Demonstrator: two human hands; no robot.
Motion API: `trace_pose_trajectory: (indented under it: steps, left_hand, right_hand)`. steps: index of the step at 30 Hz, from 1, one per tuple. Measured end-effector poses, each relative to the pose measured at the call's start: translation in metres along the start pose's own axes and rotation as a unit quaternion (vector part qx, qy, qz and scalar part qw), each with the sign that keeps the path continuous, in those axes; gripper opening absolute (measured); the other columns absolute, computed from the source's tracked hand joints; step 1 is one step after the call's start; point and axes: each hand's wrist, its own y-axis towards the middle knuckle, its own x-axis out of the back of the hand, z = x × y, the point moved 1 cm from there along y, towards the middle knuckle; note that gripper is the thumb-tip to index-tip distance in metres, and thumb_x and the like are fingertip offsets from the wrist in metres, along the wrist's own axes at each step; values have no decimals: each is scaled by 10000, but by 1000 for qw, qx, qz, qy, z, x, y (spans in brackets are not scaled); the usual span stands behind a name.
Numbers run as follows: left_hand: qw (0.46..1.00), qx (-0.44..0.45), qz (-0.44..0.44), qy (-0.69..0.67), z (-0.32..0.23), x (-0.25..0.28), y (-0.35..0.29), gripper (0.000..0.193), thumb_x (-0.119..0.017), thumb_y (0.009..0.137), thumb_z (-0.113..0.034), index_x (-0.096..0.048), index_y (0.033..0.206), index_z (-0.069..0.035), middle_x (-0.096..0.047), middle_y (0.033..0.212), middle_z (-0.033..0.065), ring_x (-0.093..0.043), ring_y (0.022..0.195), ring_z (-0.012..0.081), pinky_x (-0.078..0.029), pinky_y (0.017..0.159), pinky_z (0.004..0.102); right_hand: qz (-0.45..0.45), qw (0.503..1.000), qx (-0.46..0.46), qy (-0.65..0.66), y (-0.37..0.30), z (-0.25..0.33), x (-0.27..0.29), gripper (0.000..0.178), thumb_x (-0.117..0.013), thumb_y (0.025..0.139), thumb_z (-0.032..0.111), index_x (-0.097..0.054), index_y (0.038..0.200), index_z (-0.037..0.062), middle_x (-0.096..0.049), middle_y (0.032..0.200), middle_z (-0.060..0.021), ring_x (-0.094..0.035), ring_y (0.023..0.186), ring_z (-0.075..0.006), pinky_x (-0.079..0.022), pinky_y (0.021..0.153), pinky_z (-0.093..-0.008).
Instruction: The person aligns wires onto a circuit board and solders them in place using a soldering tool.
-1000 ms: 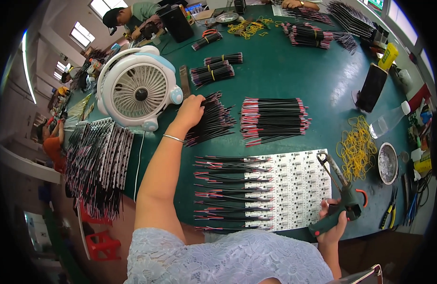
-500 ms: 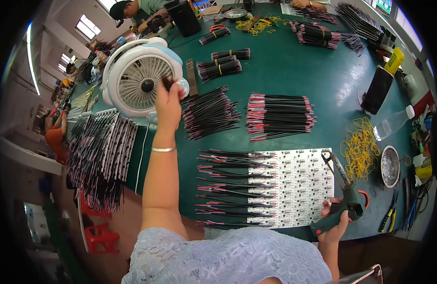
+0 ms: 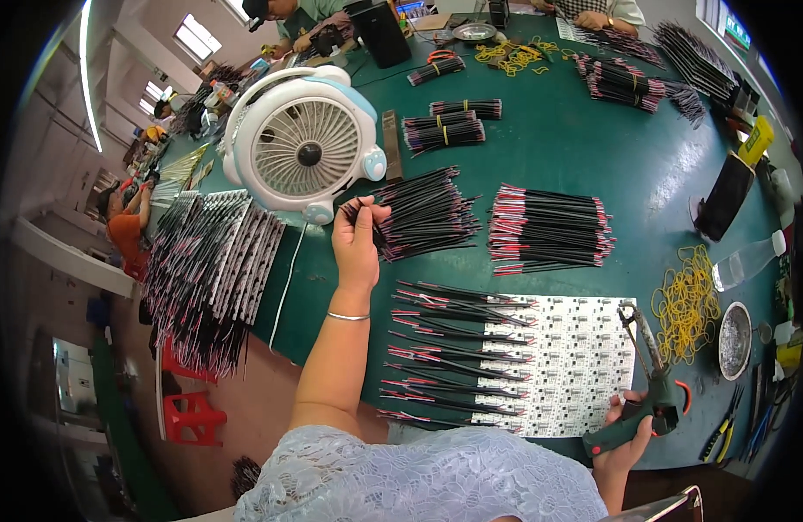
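Note:
My left hand (image 3: 358,239) is closed at the left edge of a loose pile of black wires (image 3: 432,213), just below the fan. Dark wire shows between its thumb and fingers; how many strands is hidden. In my right hand (image 3: 626,439) is a green soldering gun (image 3: 636,419), its metal tip pointing up over the right edge of a white circuit board panel (image 3: 571,365). Paired black wires with red and white ends (image 3: 445,348) lie along the panel's left side, their inner ends on it. A neater stack of black wires (image 3: 551,230) lies above the panel.
A white-blue fan (image 3: 309,155) stands left of the wires. Wired panels (image 3: 219,261) hang over the table's left edge. To the right are yellow rubber bands (image 3: 685,304), a plastic bottle (image 3: 749,261), a metal bowl (image 3: 734,341) and pliers (image 3: 721,428). Other people work beyond.
My left hand has come down from in front of the fan to the loose wire pile. The view has shifted, moving the scene rightward. My right hand still holds the soldering gun.

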Motion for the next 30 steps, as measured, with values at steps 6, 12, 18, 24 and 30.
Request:
trace_pose_trajectory:
  steps: [6,12,18,24,30]
  left_hand:
    - [989,-44,77,120,-31,-38,13,212,-500,998,-134,-548,1168,-15,-610,760,37,-492,537,45,-405,512,175]
    - [826,-248,345,370,-81,-139,-24,296,-670,719,66,-632,989,-48,-682,883,94,-668,736,231,-521,642,316]
    - [783,-164,468,376,-49,-172,-58,342,-683,611,76,-648,921,-65,-637,848,72,-647,752,282,-516,627,343]
    - [749,-137,488,426,-27,-152,-72,353,-687,613,69,-667,933,-78,-602,833,54,-617,680,258,-509,585,337]
    - [749,-184,486,411,-16,-141,-68,264,-655,699,-32,-673,954,-96,-556,774,42,-592,655,223,-487,556,336]
  right_hand:
    - [-47,999,-24,-2,-3,6,-5,532,-597,871,382,-477,1230,8,-616,1057,-204,-650,712,-245,-530,772,-409]
    - [-37,999,-21,26,15,39,-28,521,-528,925,392,-455,1258,-1,-597,1089,-201,-647,675,-224,-512,803,-424]
    - [15,987,61,-150,12,81,-27,714,-635,858,403,-374,1345,-49,-574,1173,-225,-677,685,-235,-535,458,-276]
    - [-31,985,-126,-111,17,55,-41,724,-681,824,342,-370,1346,-53,-585,1140,-239,-674,677,-247,-529,463,-286]
    - [27,983,-140,-111,33,47,-58,719,-640,847,369,-351,1348,-59,-598,1117,-229,-673,693,-255,-552,551,-318]
